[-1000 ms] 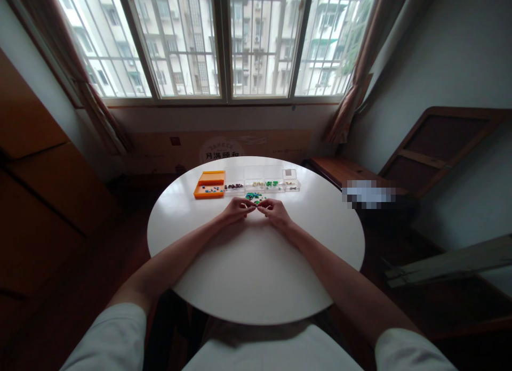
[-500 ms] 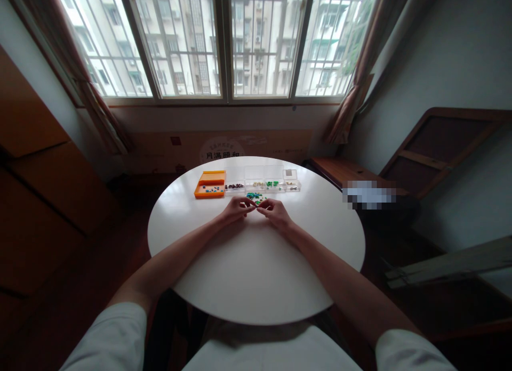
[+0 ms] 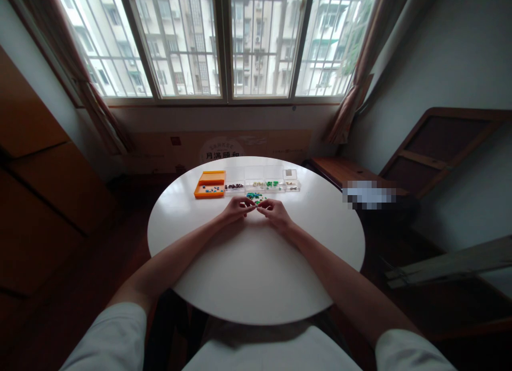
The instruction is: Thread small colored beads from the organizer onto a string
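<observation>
My left hand [image 3: 237,209] and my right hand [image 3: 274,211] meet fingertip to fingertip over the table's middle, both closed in a pinch. What lies between the fingertips is too small to make out. Just beyond them is a loose pile of small green, blue and yellowish pieces [image 3: 253,195]. Behind the pile, a row of clear plastic boxes [image 3: 256,172] holds dark brown pieces [image 3: 234,186], pale pieces [image 3: 258,184] and bright green pieces [image 3: 272,184]. An orange box [image 3: 212,176] with its lid raised stands at the row's left end, with small blue pieces inside.
All of this rests on a white oval table [image 3: 256,275], and my forearms lie across its near half. A smaller clear box [image 3: 293,186] ends the row at the right. Beyond the table are a long cardboard box [image 3: 160,147] and a barred window. A wooden bench [image 3: 340,169] stands at the right.
</observation>
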A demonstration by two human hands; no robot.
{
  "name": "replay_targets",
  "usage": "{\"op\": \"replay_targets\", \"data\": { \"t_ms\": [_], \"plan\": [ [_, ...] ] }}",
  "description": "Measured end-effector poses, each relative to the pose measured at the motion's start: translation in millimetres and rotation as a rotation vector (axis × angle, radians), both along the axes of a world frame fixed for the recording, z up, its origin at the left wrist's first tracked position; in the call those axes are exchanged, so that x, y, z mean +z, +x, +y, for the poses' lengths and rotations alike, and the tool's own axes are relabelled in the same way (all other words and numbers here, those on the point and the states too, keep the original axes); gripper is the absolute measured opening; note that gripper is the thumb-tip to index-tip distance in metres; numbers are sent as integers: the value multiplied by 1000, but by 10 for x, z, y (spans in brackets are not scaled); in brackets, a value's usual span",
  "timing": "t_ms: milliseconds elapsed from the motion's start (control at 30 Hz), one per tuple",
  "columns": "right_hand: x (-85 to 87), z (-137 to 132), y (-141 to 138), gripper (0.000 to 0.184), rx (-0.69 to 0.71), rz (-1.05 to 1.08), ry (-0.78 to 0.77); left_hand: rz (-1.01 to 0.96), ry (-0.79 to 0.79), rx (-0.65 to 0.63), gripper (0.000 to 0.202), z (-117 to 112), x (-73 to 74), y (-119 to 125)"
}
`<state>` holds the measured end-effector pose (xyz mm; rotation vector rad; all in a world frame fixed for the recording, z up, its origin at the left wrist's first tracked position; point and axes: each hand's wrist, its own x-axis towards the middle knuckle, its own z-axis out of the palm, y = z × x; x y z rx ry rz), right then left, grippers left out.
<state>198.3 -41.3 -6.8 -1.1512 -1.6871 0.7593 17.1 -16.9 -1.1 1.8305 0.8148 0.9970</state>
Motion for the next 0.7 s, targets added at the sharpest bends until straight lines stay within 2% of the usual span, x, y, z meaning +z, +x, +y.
{"op": "replay_targets", "data": {
  "t_ms": [400, 700],
  "plan": [
    [16, -21, -3, 26, 12, -3, -5, 31, -7, -14, 36, -29, 45, 0],
    [2, -6, 0, 24, 10, -15, -7, 29, -11, -20, 36, -16, 25, -2]
  ]
}}
